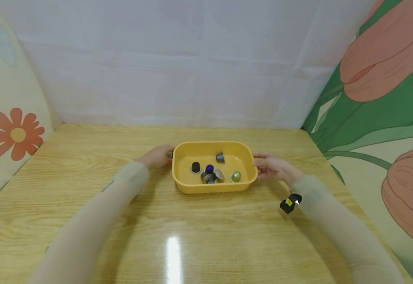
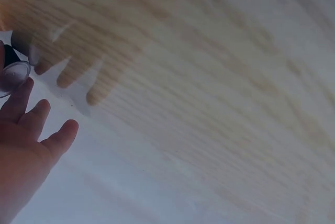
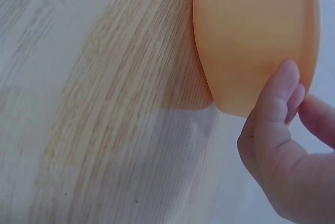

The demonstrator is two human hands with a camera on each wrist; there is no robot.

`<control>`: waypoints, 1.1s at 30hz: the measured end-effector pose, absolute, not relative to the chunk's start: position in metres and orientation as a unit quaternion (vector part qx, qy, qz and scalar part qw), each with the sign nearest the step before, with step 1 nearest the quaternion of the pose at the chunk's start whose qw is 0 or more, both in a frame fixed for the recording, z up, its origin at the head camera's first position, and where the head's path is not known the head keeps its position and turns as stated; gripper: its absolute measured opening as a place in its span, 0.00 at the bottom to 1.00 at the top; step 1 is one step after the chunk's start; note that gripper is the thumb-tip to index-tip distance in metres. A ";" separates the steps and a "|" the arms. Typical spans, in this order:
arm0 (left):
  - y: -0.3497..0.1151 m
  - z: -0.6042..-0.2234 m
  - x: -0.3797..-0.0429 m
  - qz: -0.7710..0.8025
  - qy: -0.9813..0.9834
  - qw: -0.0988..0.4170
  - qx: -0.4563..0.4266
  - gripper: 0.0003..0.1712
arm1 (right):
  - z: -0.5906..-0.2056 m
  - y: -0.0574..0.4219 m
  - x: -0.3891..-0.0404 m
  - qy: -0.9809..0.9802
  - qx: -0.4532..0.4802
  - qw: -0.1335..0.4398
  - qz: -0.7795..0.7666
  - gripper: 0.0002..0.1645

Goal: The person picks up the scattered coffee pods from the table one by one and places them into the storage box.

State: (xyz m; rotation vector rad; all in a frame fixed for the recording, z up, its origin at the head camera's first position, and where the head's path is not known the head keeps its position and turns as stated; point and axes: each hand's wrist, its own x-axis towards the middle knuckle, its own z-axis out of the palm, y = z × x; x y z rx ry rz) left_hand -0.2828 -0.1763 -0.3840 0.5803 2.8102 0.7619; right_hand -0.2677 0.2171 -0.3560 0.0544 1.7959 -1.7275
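Note:
A yellow plastic basin point(image 1: 213, 188) stands on the wooden table with several coffee capsules inside. Among them are a black capsule point(image 1: 196, 167), a blue one point(image 1: 209, 169), a green one point(image 1: 236, 176) and a grey one lying on its side point(image 1: 220, 157). Beyond the basin's left end, my left hand point(image 1: 157, 156) pinches a coffee capsule point(image 2: 14, 75) with a clear-looking rim; the thumb is mostly out of the left wrist view. My right hand point(image 1: 273, 167) grips the basin's right end, one fingertip over the rim and other fingers against the outer wall.
The glossy wooden table point(image 1: 121, 252) reflects a bright light strip near its front. White cloth point(image 1: 178, 71) hangs behind it, and flower-printed panels point(image 1: 373, 197) flank both sides. A black wrist camera point(image 1: 289, 203) sits by the right sleeve.

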 end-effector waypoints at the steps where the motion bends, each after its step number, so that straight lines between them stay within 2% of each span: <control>1: -0.177 -0.385 -0.283 0.254 0.943 0.085 0.197 0.24 | -0.356 0.217 -0.268 0.683 0.021 0.319 -0.657 0.33; 19: -0.189 -0.381 -0.275 0.242 0.950 0.087 0.177 0.24 | -0.357 0.216 -0.272 0.687 0.017 0.321 -0.651 0.33; 33: -0.203 -0.366 -0.254 0.248 0.954 0.112 0.127 0.28 | -0.361 0.217 -0.274 0.692 0.015 0.316 -0.649 0.33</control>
